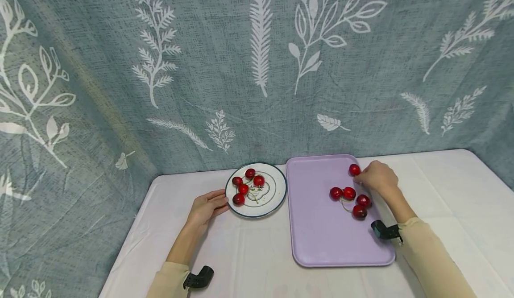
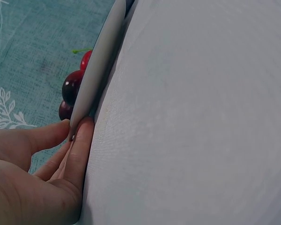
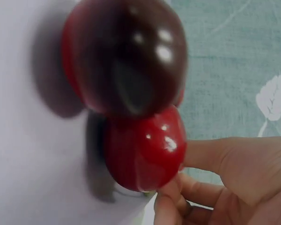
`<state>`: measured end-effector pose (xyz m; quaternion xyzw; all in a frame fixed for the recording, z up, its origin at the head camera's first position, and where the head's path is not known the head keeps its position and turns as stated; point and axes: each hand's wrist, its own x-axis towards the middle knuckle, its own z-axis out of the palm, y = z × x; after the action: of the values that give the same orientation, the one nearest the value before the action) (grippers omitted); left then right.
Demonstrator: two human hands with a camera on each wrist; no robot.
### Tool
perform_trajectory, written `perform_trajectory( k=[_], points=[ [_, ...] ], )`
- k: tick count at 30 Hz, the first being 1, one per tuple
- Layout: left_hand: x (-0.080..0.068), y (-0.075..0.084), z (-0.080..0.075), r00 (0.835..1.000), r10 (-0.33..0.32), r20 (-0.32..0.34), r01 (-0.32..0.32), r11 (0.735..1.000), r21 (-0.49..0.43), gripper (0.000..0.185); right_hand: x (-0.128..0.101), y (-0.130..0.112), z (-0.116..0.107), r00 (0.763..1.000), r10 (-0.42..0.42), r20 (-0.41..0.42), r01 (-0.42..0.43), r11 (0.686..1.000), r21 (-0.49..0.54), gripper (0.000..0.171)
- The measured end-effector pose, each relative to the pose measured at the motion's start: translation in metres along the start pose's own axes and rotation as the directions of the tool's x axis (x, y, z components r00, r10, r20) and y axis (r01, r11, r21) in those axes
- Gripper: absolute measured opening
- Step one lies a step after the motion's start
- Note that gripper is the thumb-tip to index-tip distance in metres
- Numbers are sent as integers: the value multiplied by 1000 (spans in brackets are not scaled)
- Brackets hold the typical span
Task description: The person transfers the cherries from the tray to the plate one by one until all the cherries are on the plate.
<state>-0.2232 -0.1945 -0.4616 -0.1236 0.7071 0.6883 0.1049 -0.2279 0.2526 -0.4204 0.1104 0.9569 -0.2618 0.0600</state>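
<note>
My left hand grips the left rim of a white, dark-edged plate, thumb over the rim and fingers beneath it, as the left wrist view shows. On the plate lie several red cherries, some with green stems. My right hand is at the far right edge of a lilac tray, thumb and fingertips drawn together at a single red cherry. Nearer the tray's middle sits a cluster of cherries. In the right wrist view a dark cherry and a bright red cherry partly hide my right fingertips.
The plate stands left of the tray on a white-covered table. A blue-green curtain with white leaf patterns hangs right behind the table's back edge. Each wrist wears a small black camera, the right camera overlapping the tray's right side.
</note>
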Motion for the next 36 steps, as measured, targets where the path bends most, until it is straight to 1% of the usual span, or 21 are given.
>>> perform_trajectory(
  k=[4, 7, 12, 15, 19, 22, 30, 36],
  points=[
    [0, 0, 0, 1000, 0, 1, 0, 1000, 1, 43, 3, 7, -5, 999, -28, 35, 26, 997, 70, 29],
    [1, 0, 0, 1000, -2, 1, 2, 1000, 0, 43, 4, 11, -8, 997, -41, 65, 31, 988, 151, 29],
    [2, 0, 0, 1000, -10, 0, 10, 1000, -2, 42, 5, 17, -12, 993, -58, 108, 22, 952, 306, 30],
    [3, 0, 0, 1000, -14, -3, 14, 1000, -4, 43, 5, 19, -15, 990, -66, 124, 17, 932, 363, 32],
    [3, 0, 0, 1000, -17, -4, 17, 1000, -3, 43, 7, 18, -17, 987, -74, 142, 9, 911, 412, 37],
    [2, 0, 0, 1000, -18, -3, 18, 1000, -6, 43, 7, 16, -18, 983, -99, 158, 19, 895, 446, 40],
    [1, 0, -1, 1000, -18, 0, 18, 1000, -11, 43, 6, 7, -18, 964, -163, 211, 19, 830, 557, 45],
    [1, 0, -1, 1000, -13, 0, 13, 1000, -5, 43, 6, -3, -15, 956, -184, 228, 13, 805, 593, 46]
  ],
)
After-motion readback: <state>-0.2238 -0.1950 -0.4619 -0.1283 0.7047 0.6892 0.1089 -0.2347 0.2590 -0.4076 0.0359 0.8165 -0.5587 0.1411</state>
